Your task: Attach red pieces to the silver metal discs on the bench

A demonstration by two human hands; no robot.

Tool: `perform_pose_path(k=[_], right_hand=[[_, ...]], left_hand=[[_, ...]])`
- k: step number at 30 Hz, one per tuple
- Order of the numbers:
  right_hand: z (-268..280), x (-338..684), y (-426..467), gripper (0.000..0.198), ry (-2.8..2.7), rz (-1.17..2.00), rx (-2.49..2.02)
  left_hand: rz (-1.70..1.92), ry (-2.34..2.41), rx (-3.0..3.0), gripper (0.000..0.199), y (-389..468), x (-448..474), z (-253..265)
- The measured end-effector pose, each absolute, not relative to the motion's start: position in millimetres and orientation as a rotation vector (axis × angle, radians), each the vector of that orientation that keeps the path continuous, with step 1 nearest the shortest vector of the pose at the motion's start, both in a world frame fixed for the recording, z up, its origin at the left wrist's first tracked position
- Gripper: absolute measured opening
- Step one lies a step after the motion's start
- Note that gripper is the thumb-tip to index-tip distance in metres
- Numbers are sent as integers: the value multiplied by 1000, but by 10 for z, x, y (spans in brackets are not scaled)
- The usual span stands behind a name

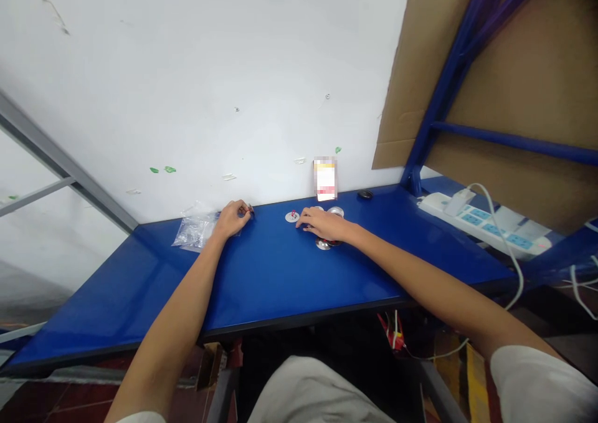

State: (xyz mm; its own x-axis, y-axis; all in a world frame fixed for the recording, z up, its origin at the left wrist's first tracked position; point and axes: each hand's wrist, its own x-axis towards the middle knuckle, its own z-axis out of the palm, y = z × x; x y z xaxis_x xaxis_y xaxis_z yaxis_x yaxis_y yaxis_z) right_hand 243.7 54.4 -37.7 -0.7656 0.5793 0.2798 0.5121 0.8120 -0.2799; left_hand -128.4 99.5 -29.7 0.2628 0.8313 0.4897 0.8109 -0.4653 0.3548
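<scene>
Clear plastic packaging (194, 228) lies beside the left hand (231, 219), its grip pinching a small disc (251, 210) edgewise, perhaps to spare its face. Further right on the blue worktop (280, 280), the right hand (323, 222) partly covers shiny discs (322, 244), so I cannot tell its grip's state.

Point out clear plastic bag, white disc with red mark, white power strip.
Clear plastic bag (193, 230): head view, middle of its crumpled film.
White disc with red mark (291, 218): head view, its upward face.
White power strip (483, 224): head view, socketed top face.
</scene>
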Motion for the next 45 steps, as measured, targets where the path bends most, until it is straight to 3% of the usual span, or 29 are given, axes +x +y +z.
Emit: perform_pose_path(k=[6,13,19,23,30,36,45], right_hand=[[-343,2487,573,28,-2640,330,-827],[-219,2426,466,64,-2582,421,-895],[-147,2253,367,39,-2049,727,-819],[-135,2188,320,32,-1789,909,-746],[-153,2218,309,18,-1822,733,-737],[-167,2243,332,10,-2028,380,-777],[-123,2186,226,11,-1926,446,-789]], left_hand=[[1093,1605,2463,10,862,-1128,-116],[1118,1110,2008,25,629,-502,-28],[1184,918,1885,30,372,-139,-45],[1249,903,1773,36,269,1,-70],[1148,883,1611,43,231,21,-94],[1083,888,1749,47,265,-33,-28],[1093,925,1596,42,350,-24,-210]])
